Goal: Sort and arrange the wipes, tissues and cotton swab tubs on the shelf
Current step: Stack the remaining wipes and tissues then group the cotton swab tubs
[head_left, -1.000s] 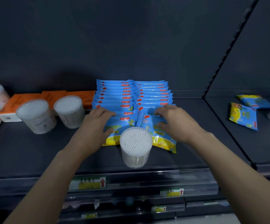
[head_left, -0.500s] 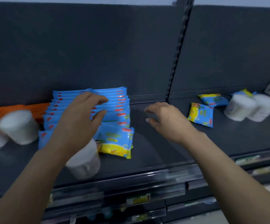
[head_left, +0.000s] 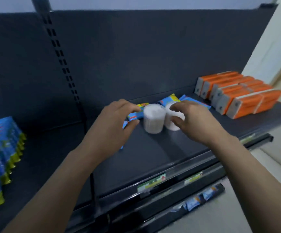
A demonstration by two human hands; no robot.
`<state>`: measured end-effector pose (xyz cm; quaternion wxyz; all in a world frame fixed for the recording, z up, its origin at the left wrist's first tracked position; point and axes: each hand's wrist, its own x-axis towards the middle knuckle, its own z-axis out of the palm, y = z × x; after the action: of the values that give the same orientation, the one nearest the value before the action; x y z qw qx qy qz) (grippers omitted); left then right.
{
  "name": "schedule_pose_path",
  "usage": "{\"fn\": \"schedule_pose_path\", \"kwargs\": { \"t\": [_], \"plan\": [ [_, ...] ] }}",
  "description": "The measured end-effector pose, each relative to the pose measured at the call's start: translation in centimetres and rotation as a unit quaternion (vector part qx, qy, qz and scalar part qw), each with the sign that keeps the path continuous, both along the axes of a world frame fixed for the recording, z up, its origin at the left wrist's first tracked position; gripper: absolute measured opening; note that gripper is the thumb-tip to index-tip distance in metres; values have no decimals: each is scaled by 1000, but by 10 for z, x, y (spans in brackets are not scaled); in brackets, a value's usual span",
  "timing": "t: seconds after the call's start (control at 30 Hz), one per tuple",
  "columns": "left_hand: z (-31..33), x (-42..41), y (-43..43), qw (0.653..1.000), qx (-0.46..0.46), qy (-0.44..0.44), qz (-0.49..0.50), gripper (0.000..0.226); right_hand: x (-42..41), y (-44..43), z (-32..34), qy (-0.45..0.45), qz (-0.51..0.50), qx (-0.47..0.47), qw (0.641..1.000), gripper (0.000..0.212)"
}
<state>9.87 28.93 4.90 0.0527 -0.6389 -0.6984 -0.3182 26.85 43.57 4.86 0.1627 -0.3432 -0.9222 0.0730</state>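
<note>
Both hands are out over the shelf (head_left: pixel 146 155), right in the middle. Two cotton swab tubs stand upright there, touching side by side: the left tub (head_left: pixel 153 120) and the right tub (head_left: pixel 170 122). My left hand (head_left: pixel 113 126) hovers just beside the left tub, fingers curved and thumb spread wide, holding nothing. A blue wipes pack (head_left: pixel 136 115) lies partly under it. My right hand (head_left: pixel 198 121) is cupped at the right tub, forefinger over the top, thumb across the front. It's too blurred to tell if that's a real grip. Two more wipes packs (head_left: pixel 169 99) lie flat behind the tubs, near the back edge. Orange tissue packs (head_left: pixel 240 95) are lined up in the back right corner. In the bay to the left, a row of blue wipes (head_left: pixel 0 148) runs toward the front edge.
</note>
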Motion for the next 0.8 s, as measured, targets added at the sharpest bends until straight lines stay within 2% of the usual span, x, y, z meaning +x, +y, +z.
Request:
{"fn": "schedule_pose_path", "kwargs": {
  "t": [0.2,0.33,0.5,0.6,0.8],
  "plan": [
    [0,13,66,999,-5,5,-40,23,27,54,5,-5,-45,17,999,35],
    [-2,15,106,998,24,-23,-52,26,34,83,6,-22,-79,33,996,33],
    [-11,16,156,997,-5,-35,-61,25,37,128,1,-46,-85,2,995,26],
    [-18,13,181,996,-57,-56,-36,23,28,162,-9,-69,-73,-25,995,31],
    [-28,5,223,989,-105,-81,65,24,1,233,-36,-147,-11,-92,985,55]
  ]
}}
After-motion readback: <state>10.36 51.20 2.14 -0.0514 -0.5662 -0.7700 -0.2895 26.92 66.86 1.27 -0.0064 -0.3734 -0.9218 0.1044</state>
